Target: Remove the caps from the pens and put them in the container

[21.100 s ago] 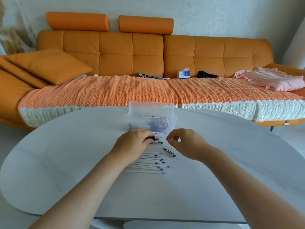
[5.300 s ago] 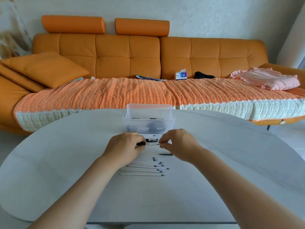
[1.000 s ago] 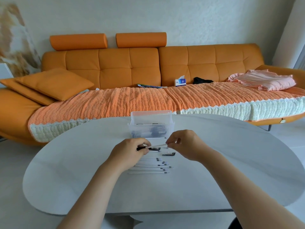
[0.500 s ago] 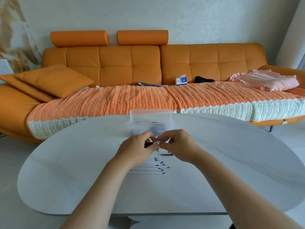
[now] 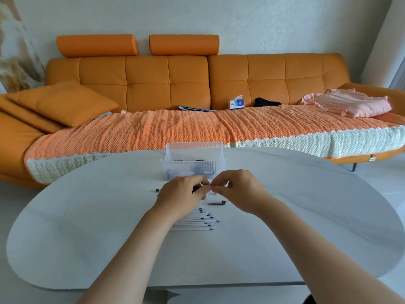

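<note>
**Head view, hands at work over the counter.** Your left hand (image 5: 182, 194) curls its fingers round a pen (image 5: 196, 189), of which only a short dark stretch shows. Your right hand (image 5: 237, 187) meets it, with thumb and forefinger pinched on the pen's other end. The two grips face each other along the barrel, which is probably the hold for pulling a cap (one hand anchors, the other draws).

You hold the pen low over the counter (image 5: 105, 216), just on your side of the container (image 5: 194, 166), so a freed piece has a short way to travel. Nearer you lies the row of pens (image 5: 198, 223), side by side with their dark ends to the right. A loose black piece (image 5: 217, 202) lies apart, between that row and your right hand.

**Hidden or unclear.**
- Your fingertips cover the cap, so you cannot tell whether it is on or off.
- The container's ribbed wall reduces its contents to dark shapes.
- Your left wrist covers the row's left part.
- The small dark bits (image 5: 157, 190) left of your left hand are too small to name.
</note>
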{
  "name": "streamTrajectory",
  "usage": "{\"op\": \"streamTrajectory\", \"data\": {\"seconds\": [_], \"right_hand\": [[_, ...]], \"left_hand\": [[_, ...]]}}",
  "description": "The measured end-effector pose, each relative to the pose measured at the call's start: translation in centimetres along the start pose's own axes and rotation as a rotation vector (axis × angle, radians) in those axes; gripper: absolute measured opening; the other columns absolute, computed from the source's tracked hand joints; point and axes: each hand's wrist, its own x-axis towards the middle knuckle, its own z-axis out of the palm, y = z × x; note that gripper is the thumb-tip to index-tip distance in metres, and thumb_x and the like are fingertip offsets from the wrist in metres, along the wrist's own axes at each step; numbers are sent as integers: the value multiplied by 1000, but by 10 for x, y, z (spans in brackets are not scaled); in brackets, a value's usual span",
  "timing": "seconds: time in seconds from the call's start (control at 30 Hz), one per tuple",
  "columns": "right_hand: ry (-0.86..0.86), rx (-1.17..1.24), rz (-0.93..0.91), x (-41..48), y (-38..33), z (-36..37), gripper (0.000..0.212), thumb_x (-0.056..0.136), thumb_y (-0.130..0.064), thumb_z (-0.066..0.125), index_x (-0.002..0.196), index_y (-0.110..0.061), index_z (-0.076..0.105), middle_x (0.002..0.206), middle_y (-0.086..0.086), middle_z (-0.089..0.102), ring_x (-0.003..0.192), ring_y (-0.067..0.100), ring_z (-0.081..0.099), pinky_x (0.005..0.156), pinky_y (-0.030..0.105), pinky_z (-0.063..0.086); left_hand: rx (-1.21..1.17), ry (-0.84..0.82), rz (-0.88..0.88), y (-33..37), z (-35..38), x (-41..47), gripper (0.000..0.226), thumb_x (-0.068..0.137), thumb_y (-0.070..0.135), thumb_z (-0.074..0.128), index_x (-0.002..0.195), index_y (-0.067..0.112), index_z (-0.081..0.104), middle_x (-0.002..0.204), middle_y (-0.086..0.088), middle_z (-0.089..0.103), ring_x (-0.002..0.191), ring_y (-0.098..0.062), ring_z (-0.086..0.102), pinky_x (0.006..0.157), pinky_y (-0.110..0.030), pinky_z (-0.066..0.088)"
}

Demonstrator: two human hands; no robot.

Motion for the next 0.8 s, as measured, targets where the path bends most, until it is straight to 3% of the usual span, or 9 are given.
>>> {"op": "streamTrajectory", "data": {"seconds": [0.37, 0.63, 0.8], "right_hand": [[-31, -207, -65, 11, -2, 5, 9, 93, -31, 63, 88, -35, 69, 87, -19, 67, 69, -3, 54, 62, 21, 41], [-81, -11, 71, 18, -1, 13, 23, 94, -25, 57, 73, -31, 67, 74, -7, 67, 55, 10, 55, 57, 27, 48], [-86, -43, 76, 16, 3, 11, 14, 91, -33, 66, 80, -30, 72, 74, -16, 67, 57, 11, 61, 56, 21, 48]], "left_hand": [[31, 28, 26, -9, 5, 5, 10, 95, 42, 54, 92, 36, 61, 79, 23, 66, 78, 1, 59, 63, -24, 47], [87, 151, 100, -14, 12, 4, 13, 95, 40, 54, 88, 30, 59, 82, 14, 63, 73, -6, 56, 59, -29, 46], [99, 108, 96, -16, 14, 3, 12, 95, 39, 54, 89, 30, 60, 81, 14, 63, 73, -6, 55, 59, -27, 44]]}}
